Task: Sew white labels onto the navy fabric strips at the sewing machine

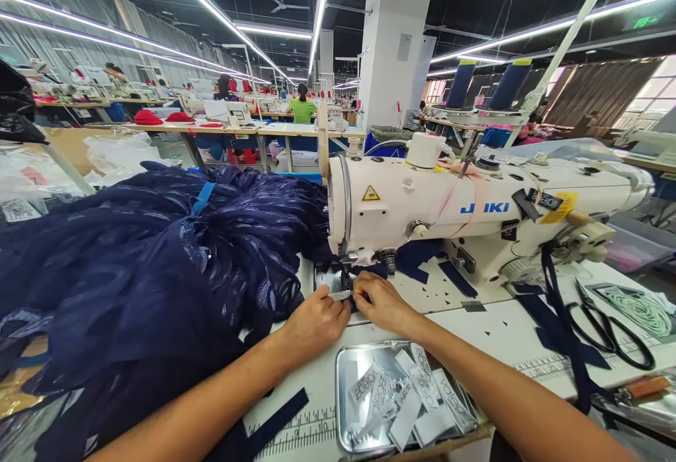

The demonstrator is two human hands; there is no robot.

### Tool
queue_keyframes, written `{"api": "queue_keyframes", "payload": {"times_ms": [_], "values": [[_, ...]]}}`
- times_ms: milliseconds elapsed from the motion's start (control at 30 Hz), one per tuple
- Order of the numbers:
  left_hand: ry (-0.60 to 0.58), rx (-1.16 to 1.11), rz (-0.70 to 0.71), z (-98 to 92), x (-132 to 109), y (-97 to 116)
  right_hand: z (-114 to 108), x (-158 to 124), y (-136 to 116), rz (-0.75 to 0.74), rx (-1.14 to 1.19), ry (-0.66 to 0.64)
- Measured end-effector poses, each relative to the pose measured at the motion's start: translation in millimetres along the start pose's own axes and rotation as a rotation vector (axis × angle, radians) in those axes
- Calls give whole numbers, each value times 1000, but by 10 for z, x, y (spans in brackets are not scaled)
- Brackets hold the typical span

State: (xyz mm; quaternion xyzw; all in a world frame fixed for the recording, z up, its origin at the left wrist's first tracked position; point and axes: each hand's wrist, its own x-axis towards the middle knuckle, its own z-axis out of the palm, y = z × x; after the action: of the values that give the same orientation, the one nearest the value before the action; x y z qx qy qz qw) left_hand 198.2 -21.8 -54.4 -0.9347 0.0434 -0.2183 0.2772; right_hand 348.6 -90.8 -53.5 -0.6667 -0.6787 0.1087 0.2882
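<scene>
At the front of a white sewing machine, just below its needle area, both my hands come together over the bed. My left hand is closed, with thumb and finger pinching a small white label. Against the label's other end, my right hand is also closed in a pinch. Dark navy fabric is heaped to the left and reaches up to the needle area. Whether fabric lies under my fingertips is mostly hidden by my hands. A metal tray of loose printed white labels sits below my hands.
Black scissors lie at the right, beside hanging navy strips. Small navy scraps are scattered on the machine bed. Thread cones stand behind the machine. A person in a green top sits farther back among other sewing tables.
</scene>
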Motion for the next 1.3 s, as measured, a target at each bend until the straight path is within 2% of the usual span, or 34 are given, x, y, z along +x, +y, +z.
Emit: {"api": "queue_keyframes", "payload": {"times_ms": [267,467,567,733,800,933,1033,1133,1300], "values": [[-45,-49,-5,10,3,-5,55,-30,30,-30,45,65],[-66,-41,-3,-3,4,-8,-59,-90,54,-80,151,-14],[-103,-62,-6,9,7,1,-73,-176,14,-153,23,-65],[-120,-108,-43,-53,-14,-22,27,-317,-133,-233,-464,-74],[-94,-123,-68,-118,-57,-55,39,-329,-163,-263,-582,-96],[-1,-262,-83,-200,-157,-87,-73,-248,-111,-475,-645,-168],[-27,-389,-118,-153,-146,-34,-193,-138,-4,-615,-660,-201],[-84,-375,-194,-59,-40,47,-245,-42,124,-638,-686,-198],[-163,-322,-278,23,142,95,-205,36,309,-584,-701,-176]]}}
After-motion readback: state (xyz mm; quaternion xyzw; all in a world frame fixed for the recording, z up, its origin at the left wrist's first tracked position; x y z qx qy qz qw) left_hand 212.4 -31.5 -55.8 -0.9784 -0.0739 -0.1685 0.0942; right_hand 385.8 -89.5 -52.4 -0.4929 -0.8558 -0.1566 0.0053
